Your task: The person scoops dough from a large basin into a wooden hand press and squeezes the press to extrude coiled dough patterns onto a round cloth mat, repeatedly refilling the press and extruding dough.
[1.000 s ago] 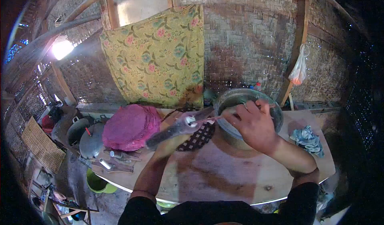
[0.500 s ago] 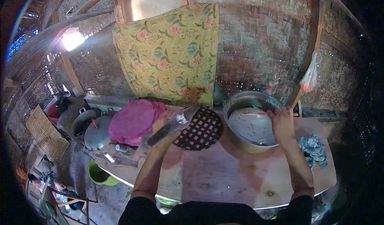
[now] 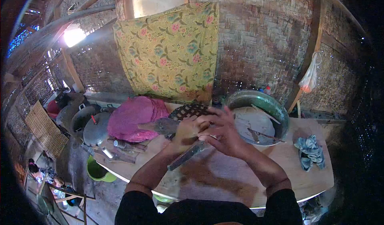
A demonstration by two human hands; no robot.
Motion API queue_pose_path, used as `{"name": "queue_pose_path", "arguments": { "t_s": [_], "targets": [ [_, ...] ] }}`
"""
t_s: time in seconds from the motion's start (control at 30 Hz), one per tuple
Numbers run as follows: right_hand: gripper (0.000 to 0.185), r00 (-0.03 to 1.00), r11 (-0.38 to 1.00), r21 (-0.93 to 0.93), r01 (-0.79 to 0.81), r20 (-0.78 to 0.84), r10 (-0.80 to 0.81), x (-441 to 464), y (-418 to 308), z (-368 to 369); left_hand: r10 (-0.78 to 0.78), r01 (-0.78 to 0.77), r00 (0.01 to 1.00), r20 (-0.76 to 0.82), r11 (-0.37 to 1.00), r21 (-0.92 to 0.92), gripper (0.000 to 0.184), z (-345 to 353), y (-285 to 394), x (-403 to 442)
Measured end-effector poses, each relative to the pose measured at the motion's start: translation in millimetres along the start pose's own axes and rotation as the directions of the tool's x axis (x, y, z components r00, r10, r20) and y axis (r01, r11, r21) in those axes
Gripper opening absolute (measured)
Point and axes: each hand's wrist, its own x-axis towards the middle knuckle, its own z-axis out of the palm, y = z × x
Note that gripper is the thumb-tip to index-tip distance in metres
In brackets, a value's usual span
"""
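My left hand [image 3: 188, 131] is closed around flat wooden tools in front of me. A grey-brown wooden paddle [image 3: 187, 156] slants down-left below the hands, and another flat wooden blade [image 3: 162, 126] juts out to the left. My right hand [image 3: 224, 133] meets the left, fingers spread and its thumb by the paddle's upper end; motion smears it. Whatever lies between the palms is hidden. Just behind the hands is a dark lattice disc [image 3: 188, 111], partly covered. To the right, a metal pot [image 3: 283, 119] holds a pale, smooth mass [image 3: 250, 123], with thin sticks [image 3: 266, 135] across it.
A pink cloth-like stack [image 3: 138, 119] lies left of the disc. Beyond it are a lidded pot [image 3: 97, 129] and a white cylinder [image 3: 107, 152]. A crumpled blue-grey cloth [image 3: 310, 151] rests at the table's [image 3: 224, 185] right. A green bucket [image 3: 100, 171] stands on the floor; another person [image 3: 44, 173] is lower left.
My right hand has left the pot and come over to my left hand. The paddle has turned and sits nearer, and the white lump seen on it is out of view.
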Motion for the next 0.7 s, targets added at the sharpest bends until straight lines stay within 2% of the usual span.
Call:
{"name": "queue_pose_path", "arguments": {
  "t_s": [0.03, 0.07, 0.1, 0.13, 0.17, 0.2, 0.23, 0.3, 0.33, 0.37, 0.4, 0.43, 0.47, 0.5, 0.53, 0.57, 0.6, 0.63, 0.67, 0.7],
  "targets": [
    [0.019, 0.996, 0.997, 0.038, 0.074, -0.047, -0.072, -2.2, -0.1, 6.6, -0.040, 0.041, 0.999, 0.010, 0.994, -0.102, 0.038, -3.5, 2.1, -2.2],
    [0.020, 0.985, 0.986, 0.074, 0.152, -0.099, -0.144, -3.9, -0.9, 14.4, 0.055, -0.056, 0.997, -0.056, 0.998, -0.014, 0.029, -1.3, -7.2, -10.1],
    [0.020, 0.983, 0.982, 0.084, 0.167, -0.096, -0.159, -13.5, -6.9, 29.2, 0.042, -0.042, 0.997, -0.061, 0.999, -0.003, 0.029, -1.0, -32.2, -6.9],
    [0.025, 0.983, 0.945, 0.275, 0.177, -0.010, -0.182, -32.7, -19.6, 51.5, 0.364, -0.401, 0.916, -0.168, 0.808, -0.432, 0.027, -5.4, -67.3, 3.2],
    [0.030, 0.972, 0.872, 0.462, 0.162, 0.079, -0.223, -51.5, -35.2, 74.0, 0.268, -0.317, 0.947, -0.178, 0.870, -0.378, 0.031, -24.6, -63.7, -4.9],
    [0.033, 0.957, 0.815, 0.559, 0.151, 0.126, -0.263, -50.5, -51.4, 82.7, 0.169, -0.224, 0.968, -0.186, 0.918, -0.328, 0.035, -44.0, -59.9, -12.9],
    [0.036, 0.937, 0.751, 0.649, 0.124, 0.172, -0.303, -49.4, -67.4, 91.4, -0.327, 0.370, 0.920, -0.218, 0.907, 0.201, 0.044, -74.4, -31.8, -23.7],
    [0.073, 0.823, 0.901, 0.364, 0.234, 0.420, -0.383, -35.9, -107.8, 84.7, -0.355, 0.397, 0.739, -0.572, 0.916, -0.055, 0.037, -92.7, -58.1, -38.8],
    [0.082, 0.816, 0.908, 0.352, 0.225, 0.441, -0.373, -38.6, -97.0, 105.3, -0.646, 0.525, 0.619, -0.447, 0.764, -0.376, 0.030, -104.9, -78.7, -62.6],
    [0.082, 0.907, 0.878, 0.451, 0.160, 0.284, -0.311, -35.7, -81.3, 104.9, -0.851, 0.593, 0.470, -0.233, 0.500, -0.632, 0.024, -118.2, -95.9, -82.6],
    [0.082, 0.967, 0.828, 0.549, 0.111, 0.132, -0.218, -29.9, -59.5, 98.4, -0.789, 0.251, 0.463, -0.404, 0.553, -0.794, 0.019, -134.7, -91.7, -84.1],
    [0.080, 0.998, 0.780, 0.626, 0.009, 0.043, -0.046, -26.0, -40.0, 93.9, -0.733, -0.132, 0.387, -0.559, 0.556, -0.820, 0.015, -150.1, -85.2, -85.2],
    [0.079, 0.990, 0.707, 0.702, -0.083, -0.024, 0.141, -25.0, -27.1, 92.9, -0.801, -0.242, 0.362, -0.477, 0.414, -0.878, 0.014, -157.8, -88.4, -93.5],
    [0.079, 0.990, 0.702, 0.706, -0.091, -0.015, 0.144, -26.5, -23.5, 96.7, -0.856, -0.352, 0.348, -0.382, 0.258, -0.900, 0.014, -162.3, -89.3, -100.6],
    [0.080, 0.964, 0.367, 0.892, -0.263, 0.257, 0.066, -29.8, -21.1, 101.2, -0.808, -0.437, 0.482, -0.339, 0.114, -0.892, 0.017, -159.1, -67.5, -93.4],
    [0.083, 0.883, -0.002, 0.888, -0.459, 0.456, -0.109, -32.9, -18.2, 108.6, -0.949, -0.365, 0.204, -0.240, 0.154, -0.918, 0.016, -143.4, -60.6, -98.2],
    [0.083, 0.883, -0.008, 0.887, -0.461, 0.458, -0.103, -57.0, -18.1, 139.2, -0.825, -0.413, 0.543, -0.158, -0.098, -0.906, 0.017, -119.9, -80.0, -125.0],
    [0.085, 0.756, -0.565, 0.543, -0.622, 0.606, -0.249, -97.5, -22.0, 185.4, -0.881, -0.329, 0.461, -0.100, -0.066, -0.942, 0.020, -98.8, -71.6, -128.6],
    [0.086, 0.706, -0.751, 0.260, -0.606, 0.611, -0.358, -109.2, -23.4, 193.7, -0.927, -0.243, 0.370, -0.053, -0.042, -0.969, 0.023, -77.3, -58.6, -123.4],
    [0.087, 0.646, -0.838, -0.061, -0.542, 0.607, -0.462, -120.6, -25.0, 201.6, -0.884, -0.291, 0.468, 0.024, -0.180, -0.940, 0.024, -61.9, -48.4, -115.7]
  ]
}}
